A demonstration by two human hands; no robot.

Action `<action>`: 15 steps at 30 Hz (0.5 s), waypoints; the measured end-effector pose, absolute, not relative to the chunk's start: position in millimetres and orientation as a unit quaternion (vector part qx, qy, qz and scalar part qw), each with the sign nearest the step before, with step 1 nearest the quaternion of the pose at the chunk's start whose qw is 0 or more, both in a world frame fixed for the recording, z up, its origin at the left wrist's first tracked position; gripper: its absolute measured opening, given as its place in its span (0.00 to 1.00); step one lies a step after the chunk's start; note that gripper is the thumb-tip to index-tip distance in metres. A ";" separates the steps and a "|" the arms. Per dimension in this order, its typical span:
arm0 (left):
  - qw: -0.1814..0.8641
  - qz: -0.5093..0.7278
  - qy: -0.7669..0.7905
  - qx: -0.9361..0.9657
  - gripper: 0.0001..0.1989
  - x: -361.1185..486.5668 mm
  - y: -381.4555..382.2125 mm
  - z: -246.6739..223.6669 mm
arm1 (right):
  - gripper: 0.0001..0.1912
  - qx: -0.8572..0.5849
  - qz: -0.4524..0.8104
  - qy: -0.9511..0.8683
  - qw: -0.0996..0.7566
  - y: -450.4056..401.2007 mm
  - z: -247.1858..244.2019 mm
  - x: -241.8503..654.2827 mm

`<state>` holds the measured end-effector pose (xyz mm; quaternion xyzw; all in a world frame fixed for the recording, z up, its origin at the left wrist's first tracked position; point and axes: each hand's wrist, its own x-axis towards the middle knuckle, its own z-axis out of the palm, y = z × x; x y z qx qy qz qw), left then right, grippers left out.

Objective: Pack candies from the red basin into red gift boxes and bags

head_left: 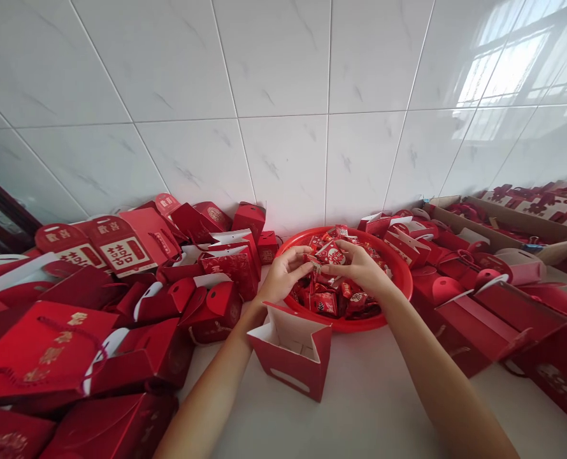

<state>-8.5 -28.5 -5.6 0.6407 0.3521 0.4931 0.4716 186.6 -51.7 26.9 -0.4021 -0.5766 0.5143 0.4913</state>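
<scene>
Above a round red plastic basket (402, 287), both of my hands are together with fingers closed. My right hand (364, 269) pinches a red wrapped candy (334, 253) with white lettering. My left hand (283, 275) grips a small red wrapped candy at its fingertips, partly hidden by the fingers. Many more red wrapped candies (322, 302) fill the basket below. Between my forearms, in front of the basket, an open red paper gift box (290, 363) stands upright, its white inside showing and its top unfolded.
Red gift boxes (219, 309) and bags crowd the left side, some stacked, some with cord handles. More red boxes (484, 312) cover the right side, beside a cardboard carton (563, 248) of red items. A white tiled wall (283, 166) stands behind the pale tabletop (360, 395).
</scene>
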 end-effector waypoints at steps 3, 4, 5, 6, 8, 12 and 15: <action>0.378 0.486 0.401 0.678 0.18 -10.5 -23.4 -9.2 | 0.25 -0.390 0.478 -0.593 0.517 -52.6 27.8 187.3; 0.325 0.474 0.432 0.695 0.16 -12.6 -22.3 -9.3 | 0.25 -0.397 0.465 -0.589 0.529 -53.2 28.6 187.5; 0.272 0.456 0.462 0.710 0.14 -15.6 -21.6 -8.9 | 0.24 -0.408 0.453 -0.579 0.541 -54.0 29.6 187.6; 0.225 0.437 0.489 0.720 0.12 -19.3 -21.3 -8.1 | 0.24 -0.419 0.443 -0.567 0.553 -54.8 30.7 187.6; 0.172 0.401 0.526 0.730 0.07 -27.3 -21.4 -6.0 | 0.22 -0.434 0.432 -0.544 0.573 -56.3 32.7 187.4; 0.140 0.340 0.552 0.748 0.05 -31.9 -16.0 -5.9 | 0.20 -0.427 0.429 -0.539 0.585 -55.9 32.7 186.5; 0.141 0.315 0.552 0.759 0.09 -19.0 -4.1 -10.9 | 0.21 -0.414 0.438 -0.542 0.585 -53.2 29.8 186.7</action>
